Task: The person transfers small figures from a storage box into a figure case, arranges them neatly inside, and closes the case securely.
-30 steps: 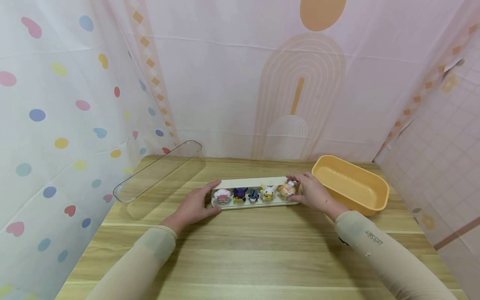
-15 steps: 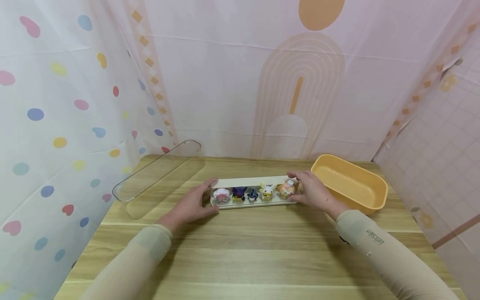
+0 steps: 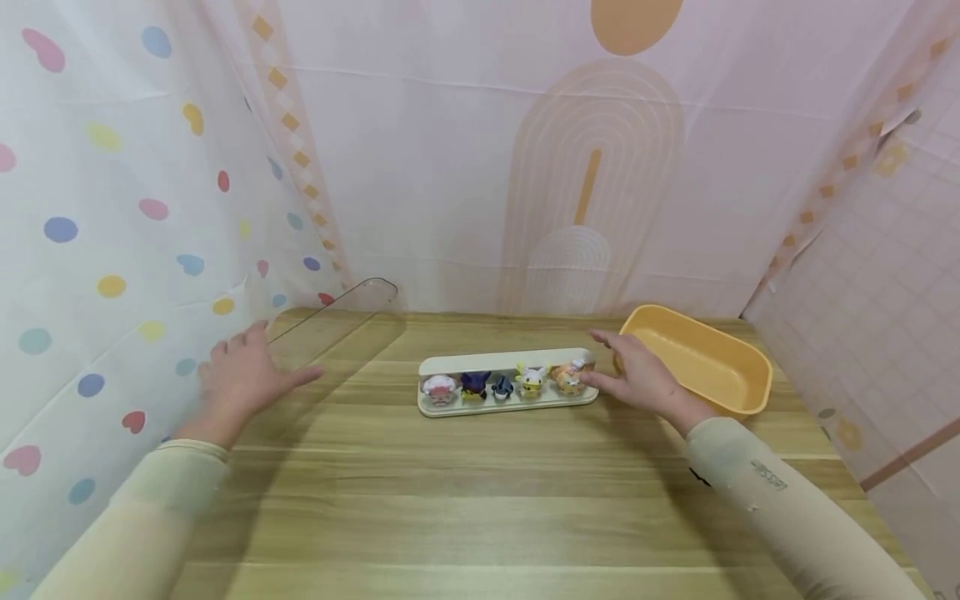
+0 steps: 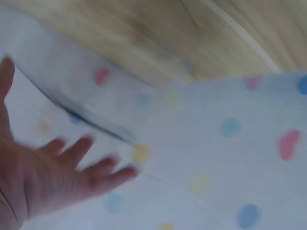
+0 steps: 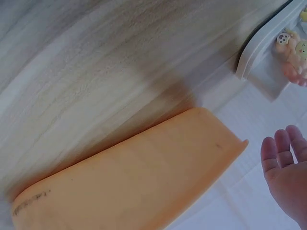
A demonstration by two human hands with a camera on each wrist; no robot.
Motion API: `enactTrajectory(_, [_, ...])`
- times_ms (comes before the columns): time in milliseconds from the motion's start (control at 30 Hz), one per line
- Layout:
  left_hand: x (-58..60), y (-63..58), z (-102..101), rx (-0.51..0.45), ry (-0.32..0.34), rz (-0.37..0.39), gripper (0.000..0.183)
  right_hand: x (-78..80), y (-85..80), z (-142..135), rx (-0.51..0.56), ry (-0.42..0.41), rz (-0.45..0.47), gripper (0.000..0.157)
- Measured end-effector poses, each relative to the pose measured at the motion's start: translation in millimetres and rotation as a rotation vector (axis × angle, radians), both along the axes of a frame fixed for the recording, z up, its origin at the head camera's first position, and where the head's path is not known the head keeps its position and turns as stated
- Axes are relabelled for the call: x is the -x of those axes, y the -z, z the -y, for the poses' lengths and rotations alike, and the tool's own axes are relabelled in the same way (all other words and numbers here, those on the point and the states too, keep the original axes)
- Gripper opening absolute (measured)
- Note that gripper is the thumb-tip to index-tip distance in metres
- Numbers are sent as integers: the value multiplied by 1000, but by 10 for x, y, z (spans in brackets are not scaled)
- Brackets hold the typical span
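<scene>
A long white display tray [image 3: 504,362] lies mid-table with several small figurines in a row. At its left end is a white-and-pink figurine [image 3: 440,390], then a purple one [image 3: 475,385]. The orange figurine [image 3: 567,378] sits at the right end. My right hand [image 3: 636,375] is held with spread fingers beside that end, thumb close to the orange figurine. My left hand [image 3: 243,377] is off to the left, thumb and fingers spread, and overlaps the near part of a clear plastic cover [image 3: 358,323]. In the left wrist view the left hand [image 4: 62,179] is blurred and holds nothing.
An orange plastic bin [image 3: 701,367] stands at the back right, just behind the right hand; its side fills much of the right wrist view. Patterned curtains [image 3: 450,167] rise along the back and both sides of the wooden table [image 3: 480,500].
My left hand has let go of the tray's left end and moved left to the clear cover. The right hand has drawn slightly away from the right end. The figurines keep their order.
</scene>
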State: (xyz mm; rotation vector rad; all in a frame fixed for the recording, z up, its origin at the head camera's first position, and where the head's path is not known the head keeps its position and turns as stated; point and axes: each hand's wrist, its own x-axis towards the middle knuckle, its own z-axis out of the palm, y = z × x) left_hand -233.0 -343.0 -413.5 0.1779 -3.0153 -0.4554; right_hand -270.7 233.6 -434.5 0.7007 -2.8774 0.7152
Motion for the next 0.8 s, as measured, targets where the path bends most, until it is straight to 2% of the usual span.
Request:
enactTrajectory(67, [-15, -23, 204, -42, -4, 118, 142, -4, -2, -14, -1, -5, 7, 84])
enactTrajectory(167, [-28, -9, 407, -72, 57, 213, 139, -3, 7, -22, -10, -14, 2, 86])
enactTrajectory(300, [-24, 44, 501, -100, 103, 226, 124, -7, 19, -18, -6, -14, -6, 85])
enactTrajectory(433, [-38, 99, 525, -181, 108, 211, 121, -14, 13, -11, 1, -12, 1, 86])
enactTrajectory(533, [-51, 113, 493, -219, 128, 167, 118, -15, -19, -29, 3, 0, 13, 86])
enactTrajectory(600, [-44, 74, 413, -237, 153, 127, 113, -15, -61, -53, 15, 11, 16, 85])
enactTrajectory(700, [-7, -59, 210, -280, 199, 92, 108, -4, -147, -82, 59, 25, 17, 84])
enactTrajectory(800, [29, -241, -66, -332, 242, 85, 111, 19, -275, -69, 122, 20, 23, 83])
